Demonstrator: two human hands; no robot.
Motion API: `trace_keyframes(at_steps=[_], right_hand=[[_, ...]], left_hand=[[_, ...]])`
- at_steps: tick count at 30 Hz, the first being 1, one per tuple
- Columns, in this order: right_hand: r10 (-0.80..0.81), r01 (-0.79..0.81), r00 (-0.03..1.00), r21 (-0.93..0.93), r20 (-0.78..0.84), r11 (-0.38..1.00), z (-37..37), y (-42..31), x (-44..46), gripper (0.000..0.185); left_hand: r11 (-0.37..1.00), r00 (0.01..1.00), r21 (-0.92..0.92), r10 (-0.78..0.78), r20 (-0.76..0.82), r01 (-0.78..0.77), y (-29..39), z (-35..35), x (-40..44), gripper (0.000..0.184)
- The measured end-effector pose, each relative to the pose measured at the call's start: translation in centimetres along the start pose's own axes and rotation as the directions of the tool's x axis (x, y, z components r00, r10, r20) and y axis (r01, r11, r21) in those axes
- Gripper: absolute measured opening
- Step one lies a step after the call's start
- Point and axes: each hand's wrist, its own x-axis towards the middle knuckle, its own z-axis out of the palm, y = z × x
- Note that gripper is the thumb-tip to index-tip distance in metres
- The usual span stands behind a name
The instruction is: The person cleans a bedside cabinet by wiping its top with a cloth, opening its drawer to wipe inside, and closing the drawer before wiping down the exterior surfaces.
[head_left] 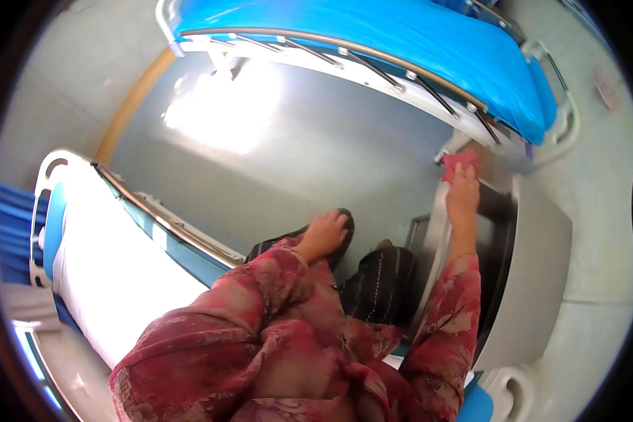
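My right hand point(463, 197) stretches forward with its fingers closed on a pinkish-red cloth point(461, 164). The cloth is at the far end of a grey metal bedside cabinet point(538, 260), and my forearm passes over its dark, open compartment point(496, 243). I cannot tell whether the cloth presses on the metal. My left hand point(323, 236) lies over my knee by the dark trousers, its fingers loosely bent and slightly apart, with nothing seen in them. Red patterned sleeves cover both arms.
Ahead is a bed with a bright blue cover point(373, 42) and a side rail point(330, 53). To my left stands another bed with a white sheet point(119, 260). Between them, the grey floor point(316, 148) carries a strong light reflection. A pale wall point(598, 211) is at right.
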Motion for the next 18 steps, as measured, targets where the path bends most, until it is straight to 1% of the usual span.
trace_keyframes(at_steps=[1,3,4,5,7,8,10,11,13,14,15,16,17,18], right_hand=[[-0.026,0.026,1.000,0.015,-0.007,1.000,-0.1,-0.7,0.9,0.040],[0.046,-0.040,0.995,-0.065,0.089,0.997,-1.1,-1.1,2.1,0.040],[0.012,0.002,0.994,-0.126,0.108,0.992,-0.1,-0.1,2.6,0.044],[0.005,0.007,0.995,-0.124,0.095,0.992,1.1,0.5,2.7,0.044],[-0.113,0.105,0.992,-0.116,-0.061,0.988,1.5,1.1,1.6,0.044],[-0.119,0.110,0.991,-0.122,-0.068,0.986,1.2,1.2,0.8,0.044],[-0.118,0.112,0.988,-0.058,-0.103,0.992,0.2,0.4,-1.9,0.044],[-0.117,0.110,0.988,-0.066,-0.100,0.992,-0.6,0.0,-3.3,0.044],[-0.007,0.012,0.997,-0.057,0.076,0.998,-3.3,-1.6,-6.3,0.046],[-0.044,0.046,0.998,-0.058,0.032,0.997,-3.8,-1.8,-8.0,0.048],[-0.037,0.039,0.999,-0.068,0.031,0.997,-4.1,-1.8,-9.8,0.048],[-0.077,0.077,0.997,-0.066,-0.002,0.995,-4.4,-1.8,-11.5,0.048],[-0.119,0.116,0.992,-0.065,-0.034,0.991,-4.8,-1.9,-13.3,0.048],[-0.116,0.113,0.993,-0.075,-0.035,0.991,-5.7,-2.4,-15.1,0.048]], left_hand=[[0.999,0.999,-0.025,0.021,-0.049,-0.022,-0.1,0.0,-0.1,0.031],[0.999,0.995,0.006,0.044,-0.091,-0.044,-0.3,-0.2,-0.3,0.030],[0.999,0.993,0.007,0.042,-0.106,-0.042,-0.2,-0.2,-0.3,0.030],[1.000,0.995,0.006,0.029,-0.092,-0.028,-0.2,-0.4,-0.4,0.030],[1.000,0.996,0.002,0.017,-0.082,-0.017,-0.1,-0.8,-0.6,0.030],[1.000,0.996,0.009,0.014,-0.086,-0.013,-0.2,-1.0,-0.7,0.030],[1.000,0.996,0.007,0.007,-0.087,-0.007,-0.1,-1.1,-1.1,0.030],[1.000,0.996,0.007,0.016,-0.089,-0.016,-0.3,-1.1,-1.0,0.030],[0.999,0.995,-0.001,0.041,-0.086,-0.041,-0.3,-1.0,-1.2,0.030],[0.999,0.993,0.009,0.055,-0.109,-0.054,-0.2,-0.8,-1.2,0.030],[0.998,0.989,0.019,0.067,-0.134,-0.065,-0.3,-0.5,-1.3,0.030],[0.996,0.982,0.031,0.086,-0.167,-0.082,-0.3,-0.3,-1.5,0.029],[0.996,0.981,0.025,0.093,-0.168,-0.090,-0.3,-0.1,-1.6,0.029],[0.995,0.982,0.033,0.097,-0.164,-0.093,-0.4,0.1,-1.7,0.028]])
